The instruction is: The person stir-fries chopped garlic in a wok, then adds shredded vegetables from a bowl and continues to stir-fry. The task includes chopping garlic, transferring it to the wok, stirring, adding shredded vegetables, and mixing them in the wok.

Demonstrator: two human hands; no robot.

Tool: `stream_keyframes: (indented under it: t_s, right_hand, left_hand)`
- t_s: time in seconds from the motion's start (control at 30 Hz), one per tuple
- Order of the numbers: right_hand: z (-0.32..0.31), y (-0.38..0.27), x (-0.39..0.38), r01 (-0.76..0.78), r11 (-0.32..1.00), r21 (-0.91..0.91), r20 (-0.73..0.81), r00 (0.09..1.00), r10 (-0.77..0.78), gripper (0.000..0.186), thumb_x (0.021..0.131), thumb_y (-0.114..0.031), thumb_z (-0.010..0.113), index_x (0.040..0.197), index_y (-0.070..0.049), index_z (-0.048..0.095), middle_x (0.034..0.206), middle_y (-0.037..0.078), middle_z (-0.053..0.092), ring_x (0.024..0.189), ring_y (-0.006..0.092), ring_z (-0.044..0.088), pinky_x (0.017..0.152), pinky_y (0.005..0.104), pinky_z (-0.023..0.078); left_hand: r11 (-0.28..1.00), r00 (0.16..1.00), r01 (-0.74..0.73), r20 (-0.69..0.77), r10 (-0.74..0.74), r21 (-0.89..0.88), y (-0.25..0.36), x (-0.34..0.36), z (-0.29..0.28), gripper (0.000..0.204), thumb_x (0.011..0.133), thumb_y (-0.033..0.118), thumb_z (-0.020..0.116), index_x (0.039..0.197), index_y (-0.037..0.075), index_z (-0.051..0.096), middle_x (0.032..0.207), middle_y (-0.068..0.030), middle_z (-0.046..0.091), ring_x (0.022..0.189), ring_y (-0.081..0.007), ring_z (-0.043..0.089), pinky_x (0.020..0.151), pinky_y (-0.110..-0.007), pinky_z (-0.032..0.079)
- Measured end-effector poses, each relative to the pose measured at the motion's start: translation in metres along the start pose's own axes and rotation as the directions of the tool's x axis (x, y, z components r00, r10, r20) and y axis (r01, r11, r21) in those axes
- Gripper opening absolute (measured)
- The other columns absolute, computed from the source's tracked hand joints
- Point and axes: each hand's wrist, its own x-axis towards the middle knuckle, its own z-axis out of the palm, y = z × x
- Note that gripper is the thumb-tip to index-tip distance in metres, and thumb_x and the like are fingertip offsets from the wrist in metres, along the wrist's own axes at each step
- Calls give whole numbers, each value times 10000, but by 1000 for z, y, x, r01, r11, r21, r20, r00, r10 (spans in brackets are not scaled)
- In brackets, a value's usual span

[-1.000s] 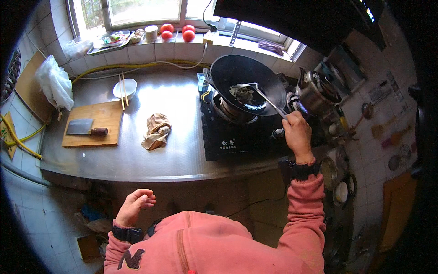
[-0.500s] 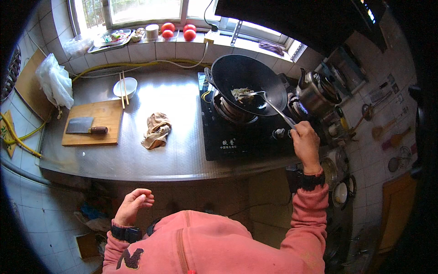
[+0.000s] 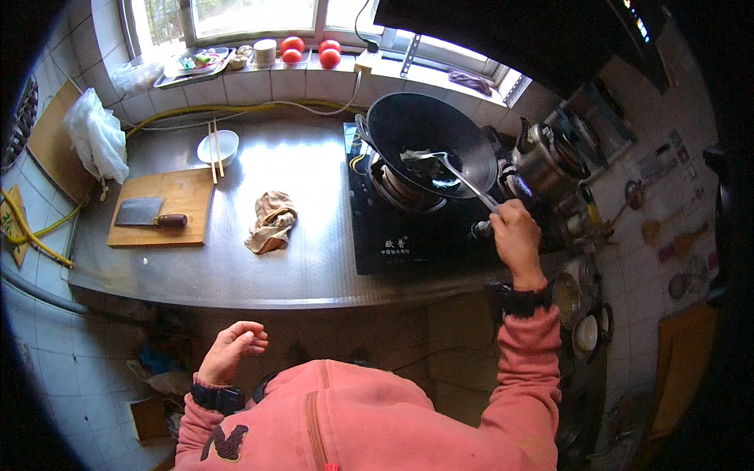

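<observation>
My right hand [image 3: 516,242] grips the handle of a metal spatula [image 3: 473,185], fingers wrapped round it. The spatula's far end reaches into a black wok [image 3: 404,118] and touches a small heap of pale food [image 3: 419,156] at its bottom. That wok rests, tilted, on the left burner of a black gas stove [image 3: 448,250]. Close to my body, below the counter's front edge, my left hand [image 3: 232,351] is loosely closed with nothing visible in it. The nearest thing on the counter above it is a crumpled brown cloth [image 3: 273,221].
A cleaver [image 3: 141,212] lies on a wooden chopping board [image 3: 192,196] at left. Behind it, chopsticks [image 3: 219,163] rest across a white bowl [image 3: 228,144]. A metal kettle [image 3: 543,174] stands right of the wok. Several tomatoes [image 3: 330,57] and a tray [image 3: 161,82] sit on the windowsill.
My right hand has shifted slightly left and nearer to me with the spatula. The food in the wok has been turned and spread differently. My left hand stays nearly still.
</observation>
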Motion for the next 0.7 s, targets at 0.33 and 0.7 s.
stream_keyframes:
  t_s: [0.33,0.7]
  right_hand:
    - [4,3,-3,-7,1000,20,9,1000,7,138,842,-169,612,834,-31,625,947,125,603,837,368,607,704,459,478]
    - [-23,8,-30,-80,996,34,-22,997,80,123,828,-122,620,855,-2,625,931,124,598,843,339,605,706,408,467]
  left_hand:
    - [998,1000,-7,19,8,-60,-5,-3,-3,229,959,134,502,1125,-3,579,1014,-110,637,909,-189,628,816,-316,521]
    - [999,1000,-19,21,20,-48,-5,3,0,227,957,141,504,1126,3,570,1021,-108,630,913,-186,629,824,-325,524]
